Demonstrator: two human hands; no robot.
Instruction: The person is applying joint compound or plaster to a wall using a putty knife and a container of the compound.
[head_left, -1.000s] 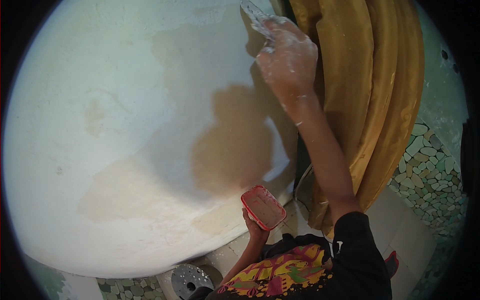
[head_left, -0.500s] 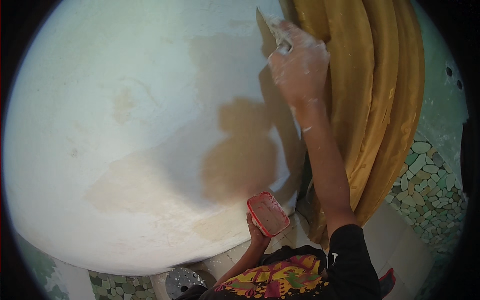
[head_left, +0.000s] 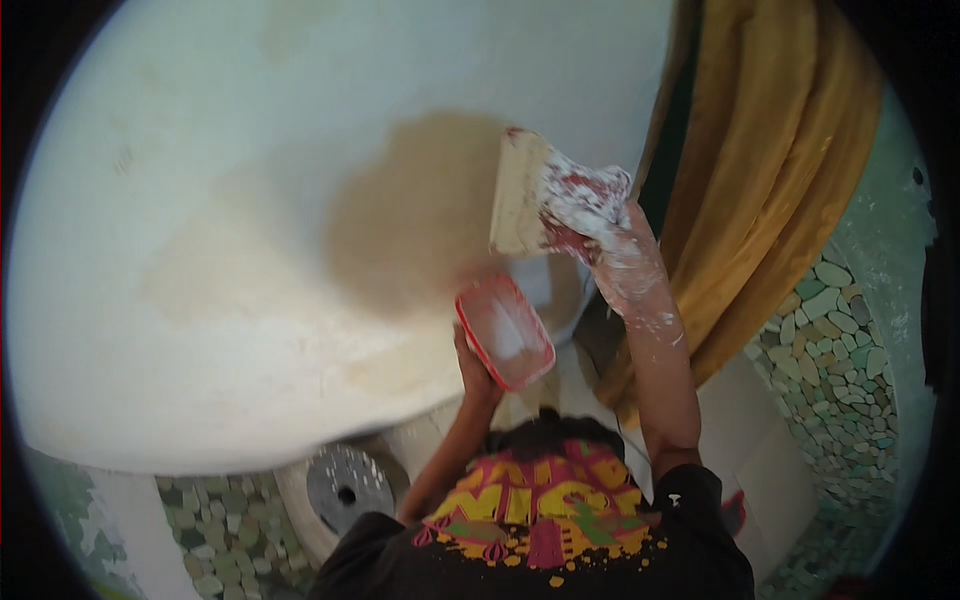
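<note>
My right hand [head_left: 622,258], smeared with white, is closed round the handle of a putty knife [head_left: 518,195]. Its broad cream blade stands out to the left in front of the pale wall [head_left: 230,360]. White paste and reddish patches cover the handle end, so the single fingers are hard to make out. Lower down, my left hand [head_left: 476,362] grips a red-rimmed plastic tub [head_left: 505,335] from its left side. Whitish putty lies inside the tub, with a brighter streak through it. The blade is above the tub and apart from it.
A gold-brown curtain [head_left: 770,170] hangs to the right of my right arm. A grey round disc with a hole [head_left: 350,490] lies at the lower left. Pebble-patterned flooring [head_left: 835,350] shows on the right, beside pale tiles [head_left: 750,440].
My right hand has come down and left from high beside the curtain, turning the putty knife so its blade shows broadside. The tub has risen slightly and shifted left in view.
</note>
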